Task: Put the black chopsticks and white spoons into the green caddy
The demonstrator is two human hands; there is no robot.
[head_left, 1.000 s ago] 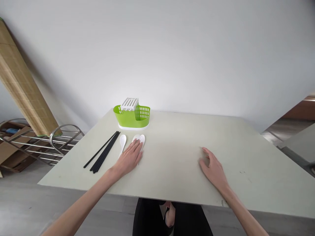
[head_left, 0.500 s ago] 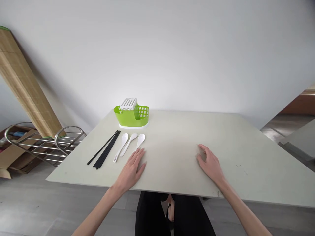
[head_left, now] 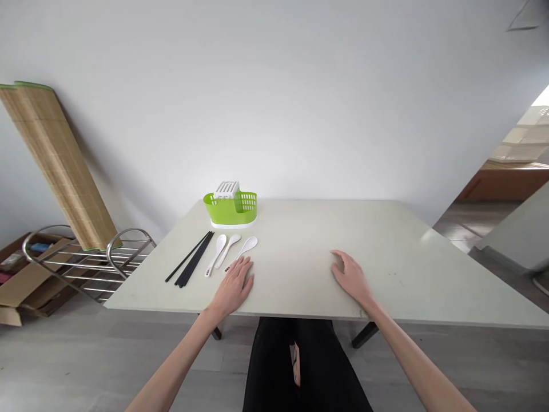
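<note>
My left hand [head_left: 234,286] lies open on the table [head_left: 295,257], its fingertips by the handle of the rightmost white spoon [head_left: 247,245]. Two more white spoons lie to the left, a middle spoon [head_left: 231,242] and a left spoon [head_left: 220,245]. Beside them is a bundle of black chopsticks [head_left: 195,260], with one stick slightly apart. Behind the spoons stands a green cutlery basket [head_left: 231,214] with a white slotted top piece [head_left: 226,189] and a white base. My right hand [head_left: 351,279] rests on the table to the right, fingers loosely apart, holding nothing.
A white wall [head_left: 321,103] rises behind the table. To the left, a rolled bamboo mat [head_left: 64,166] leans above a metal rack [head_left: 86,260], near an open cardboard box [head_left: 26,286]. A wooden cabinet [head_left: 506,184] shows beyond the wall on the right.
The camera view has tilted up and shifted slightly. More of the rightmost spoon's handle shows beside my left hand. Both hands remain on the table.
</note>
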